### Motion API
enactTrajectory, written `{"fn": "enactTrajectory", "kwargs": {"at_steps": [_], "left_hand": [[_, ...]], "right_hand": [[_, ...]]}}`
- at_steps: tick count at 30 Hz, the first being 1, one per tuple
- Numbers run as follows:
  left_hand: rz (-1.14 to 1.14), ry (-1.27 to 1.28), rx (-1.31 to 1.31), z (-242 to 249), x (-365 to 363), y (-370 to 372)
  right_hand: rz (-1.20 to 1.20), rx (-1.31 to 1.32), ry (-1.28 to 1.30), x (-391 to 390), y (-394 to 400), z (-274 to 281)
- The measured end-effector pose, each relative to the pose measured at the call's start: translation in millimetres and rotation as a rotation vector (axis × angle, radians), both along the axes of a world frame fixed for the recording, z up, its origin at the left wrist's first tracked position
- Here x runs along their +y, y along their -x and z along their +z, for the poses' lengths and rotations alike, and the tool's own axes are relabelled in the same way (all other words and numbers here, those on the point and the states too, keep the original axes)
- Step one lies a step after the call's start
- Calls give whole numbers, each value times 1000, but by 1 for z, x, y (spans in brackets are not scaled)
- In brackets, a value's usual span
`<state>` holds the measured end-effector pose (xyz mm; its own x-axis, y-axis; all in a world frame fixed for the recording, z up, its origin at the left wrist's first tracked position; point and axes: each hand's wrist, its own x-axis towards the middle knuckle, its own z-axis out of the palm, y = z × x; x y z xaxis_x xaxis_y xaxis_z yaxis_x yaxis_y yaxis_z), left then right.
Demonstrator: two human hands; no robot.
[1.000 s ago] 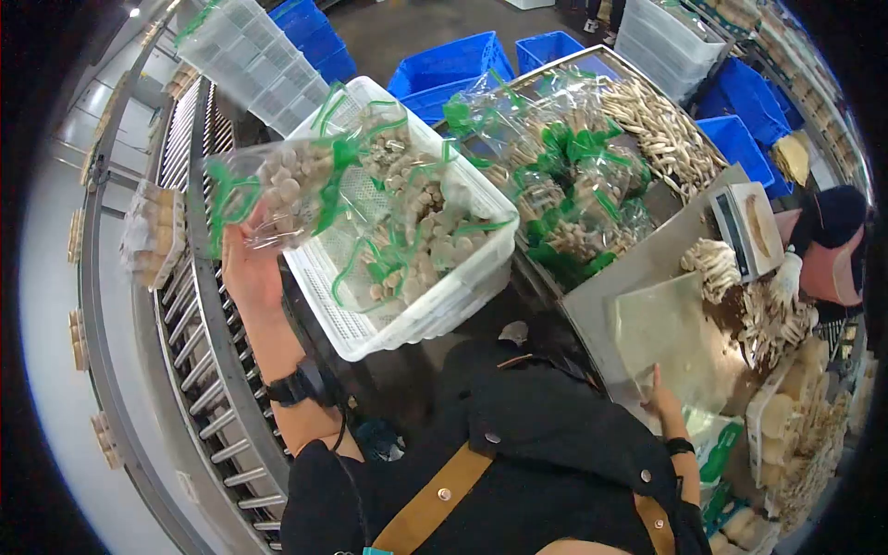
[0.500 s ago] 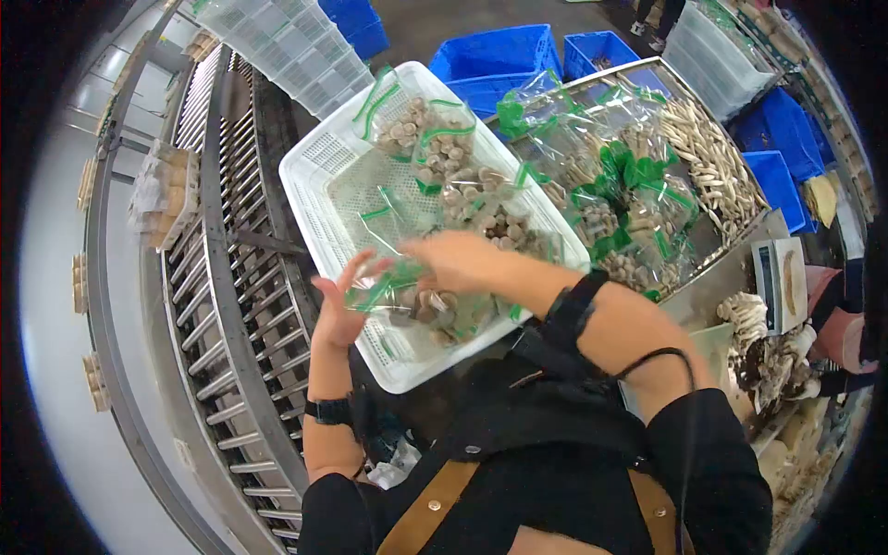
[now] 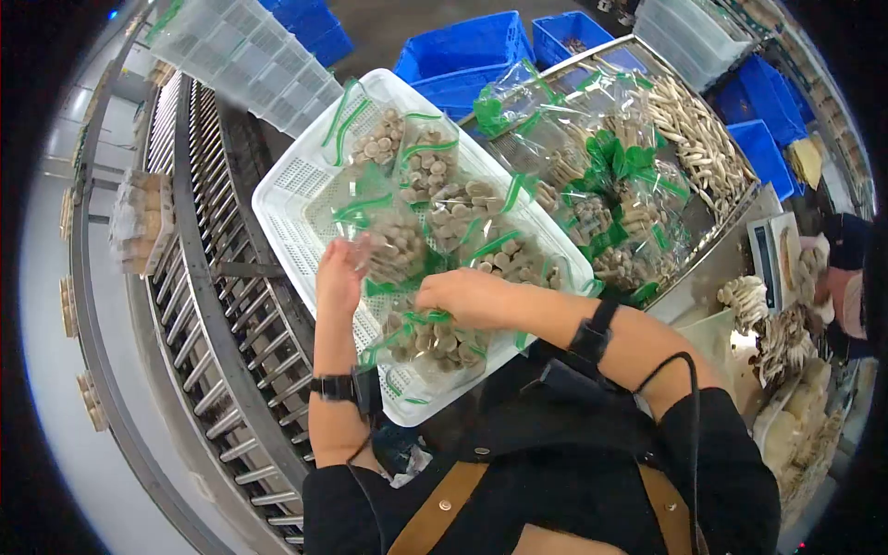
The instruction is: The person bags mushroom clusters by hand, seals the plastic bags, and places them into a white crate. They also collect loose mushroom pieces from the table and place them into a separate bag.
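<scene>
A white perforated basket (image 3: 287, 208) in front of me holds several clear zip bags of small round mushrooms with green seals. At its left side, my left hand (image 3: 340, 277) has its fingers curled at the edge of a mushroom bag (image 3: 396, 248); the fingertips are slightly blurred. My right hand (image 3: 462, 296) is closed at the green top edge of a nearer mushroom bag (image 3: 442, 348), its fingertips partly hidden. Other mushroom bags (image 3: 430, 166) lie farther back in the basket.
A roller conveyor (image 3: 217, 342) runs along the left. On the right, a metal tray (image 3: 680, 254) carries bagged mushrooms and loose long mushrooms (image 3: 694, 139). Blue crates (image 3: 453, 55) stand behind. At far right are a scale (image 3: 772, 259) and another person's hand (image 3: 814, 264).
A filled mushroom bag now lies in the basket's left middle, beside my left hand. My right hand has drawn back toward the nearer bag. The view has shifted slightly.
</scene>
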<state>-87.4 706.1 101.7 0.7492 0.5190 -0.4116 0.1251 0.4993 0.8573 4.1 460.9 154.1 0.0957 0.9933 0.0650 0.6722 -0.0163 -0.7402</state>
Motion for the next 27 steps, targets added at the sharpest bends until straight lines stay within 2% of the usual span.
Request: {"fn": "enactTrajectory", "kwargs": {"at_steps": [1,2,3,4,6,7,9,10,11,12,13,14,15,16,17,18,19,20,21,22,23,24,25,27], "left_hand": [[-10,0,8,0,-4,6],[47,-52,-94,0,-8,10],[104,-104,-195,0,-12,15],[91,-107,-190,-7,-19,20],[152,30,-78,-23,-44,26],[36,-12,83,-25,-58,30],[-369,-298,416,-39,-46,44],[-496,-380,417,-40,-34,45],[-637,-459,406,-45,-22,46],[-466,-376,335,-58,-8,53],[-411,-563,366,-40,-18,48],[-550,-867,386,-41,8,40],[-710,-1054,388,-3,-2,20],[-817,-1221,578,57,-47,-3],[-896,-1389,618,88,-59,-21],[-948,-1559,659,109,-72,-36],[-963,-1571,522,129,-93,-58],[-965,-1576,387,146,-119,-79],[-1005,-1452,195,161,-163,-99],[-1116,-1406,155,176,-209,-115],[-1193,-1270,8,171,-254,-135],[-1246,-1125,-166,160,-310,-150],[-1306,-959,-226,132,-359,-169],[-1452,-867,-284,89,-481,-194]], "right_hand": [[33,-17,-3,0,0,-10],[25,-15,-4,1,-4,-25],[53,-146,102,2,-6,-41],[78,-274,207,1,-7,-45],[41,-264,180,-9,-7,-44],[14,-261,156,-18,-9,-38],[-59,-242,162,-34,-5,-17],[-114,-229,162,-48,-6,-6],[-206,-221,197,-72,-9,2],[-297,-62,-68,-101,-12,9],[-382,68,-348,-134,-13,13],[-606,157,-325,-179,-20,13],[-823,252,-319,-229,-25,14],[-1090,241,-272,-280,-24,-4],[-1352,270,-245,-337,-18,-33],[-1587,408,-140,-400,-3,-57],[-1742,117,67,-458,27,-93],[-1751,71,330,-515,60,-137],[-1735,47,530,-538,94,-132],[-1705,30,724,-542,129,-133],[-1726,38,714,-543,148,-136],[-1589,-67,780,-544,163,-138],[-1448,-174,842,-550,172,-140],[-1396,-179,794,-561,169,-134]]}}
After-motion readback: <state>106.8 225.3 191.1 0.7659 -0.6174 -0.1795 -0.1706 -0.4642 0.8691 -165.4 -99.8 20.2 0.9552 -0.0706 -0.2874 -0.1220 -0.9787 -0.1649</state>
